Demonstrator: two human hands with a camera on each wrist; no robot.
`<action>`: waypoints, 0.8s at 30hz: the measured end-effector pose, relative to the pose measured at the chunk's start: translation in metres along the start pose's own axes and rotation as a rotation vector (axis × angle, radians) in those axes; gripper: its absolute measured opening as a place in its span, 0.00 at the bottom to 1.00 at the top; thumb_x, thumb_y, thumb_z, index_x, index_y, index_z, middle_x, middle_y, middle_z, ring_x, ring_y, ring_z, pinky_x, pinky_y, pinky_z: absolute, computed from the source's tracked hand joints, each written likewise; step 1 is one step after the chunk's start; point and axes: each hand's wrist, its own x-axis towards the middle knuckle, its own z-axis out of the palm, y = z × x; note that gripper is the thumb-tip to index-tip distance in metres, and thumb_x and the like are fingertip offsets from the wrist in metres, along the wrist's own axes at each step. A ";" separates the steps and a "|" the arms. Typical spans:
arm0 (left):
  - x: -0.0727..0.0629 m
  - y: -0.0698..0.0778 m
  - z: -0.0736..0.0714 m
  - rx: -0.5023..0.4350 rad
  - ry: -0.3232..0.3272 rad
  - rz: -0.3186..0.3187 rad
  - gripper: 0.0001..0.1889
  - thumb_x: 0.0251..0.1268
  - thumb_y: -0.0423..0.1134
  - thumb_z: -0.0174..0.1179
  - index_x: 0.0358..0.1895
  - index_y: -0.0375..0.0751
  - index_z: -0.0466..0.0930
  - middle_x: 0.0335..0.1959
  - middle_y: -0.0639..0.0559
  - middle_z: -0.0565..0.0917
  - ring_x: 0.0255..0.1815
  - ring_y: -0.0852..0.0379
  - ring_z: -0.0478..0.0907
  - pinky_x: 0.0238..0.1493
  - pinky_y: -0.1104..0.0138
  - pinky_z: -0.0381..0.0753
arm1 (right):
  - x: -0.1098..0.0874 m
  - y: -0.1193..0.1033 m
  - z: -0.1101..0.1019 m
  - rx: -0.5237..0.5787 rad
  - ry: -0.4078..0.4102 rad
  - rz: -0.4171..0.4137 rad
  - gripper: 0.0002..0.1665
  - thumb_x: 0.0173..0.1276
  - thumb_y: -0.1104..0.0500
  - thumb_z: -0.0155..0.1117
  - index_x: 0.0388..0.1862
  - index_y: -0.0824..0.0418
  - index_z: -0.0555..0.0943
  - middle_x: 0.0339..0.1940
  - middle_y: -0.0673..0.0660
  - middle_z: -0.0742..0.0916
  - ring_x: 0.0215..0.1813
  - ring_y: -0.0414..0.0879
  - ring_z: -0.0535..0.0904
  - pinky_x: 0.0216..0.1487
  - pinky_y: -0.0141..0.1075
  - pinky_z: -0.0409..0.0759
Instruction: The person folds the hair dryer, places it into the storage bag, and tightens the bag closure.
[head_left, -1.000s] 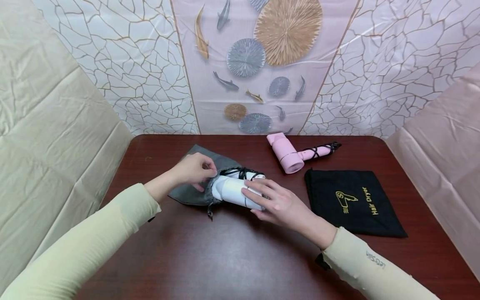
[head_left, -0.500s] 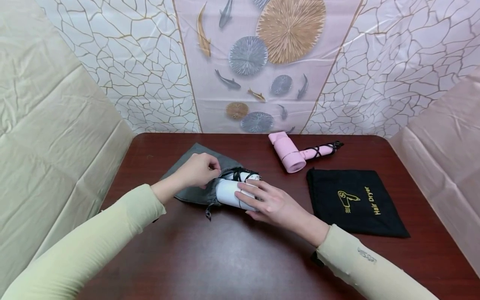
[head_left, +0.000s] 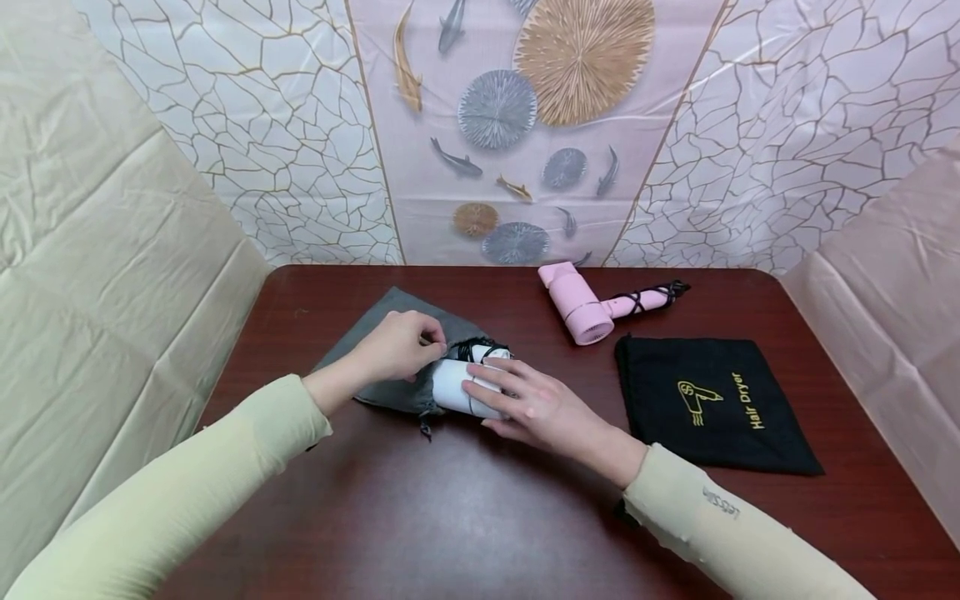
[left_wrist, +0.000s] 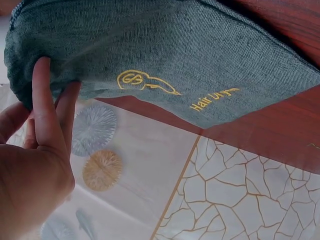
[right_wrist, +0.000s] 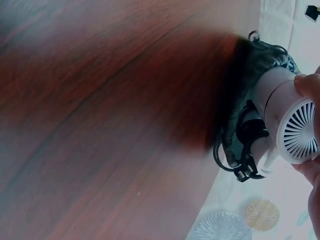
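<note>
A white hair dryer [head_left: 453,383], its handle folded alongside and wound with a black cord [right_wrist: 250,131], lies partly inside a grey drawstring bag [head_left: 392,395]. My left hand [head_left: 401,343] pinches the rim of the bag's mouth. Seen from the left wrist, the bag [left_wrist: 165,37] carries a yellow dryer emblem and lettering, and the fingers are at its gathered edge. My right hand [head_left: 543,408] grips the vented end of the dryer, fingers over the top and thumb on the near side. The dryer's nozzle end is hidden in the bag.
Towards the back of the brown table [head_left: 420,517] lies a pink hair dryer [head_left: 577,307] with its cord wrapped round the handle. A black bag [head_left: 716,404] printed "Hair Dryer" lies flat at the right. Patterned cloth [head_left: 510,167] hangs behind the table.
My right hand has moved left with the white hair dryer, and more of the dryer is inside the grey bag. My left hand keeps its pinch on the bag's rim, slightly further right.
</note>
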 end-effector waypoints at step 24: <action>-0.004 0.005 0.008 0.109 0.101 0.078 0.07 0.73 0.36 0.64 0.33 0.46 0.88 0.29 0.56 0.87 0.25 0.60 0.80 0.37 0.61 0.81 | 0.007 -0.004 0.015 -0.084 0.003 -0.156 0.36 0.63 0.54 0.83 0.69 0.59 0.83 0.67 0.59 0.86 0.70 0.60 0.82 0.72 0.46 0.78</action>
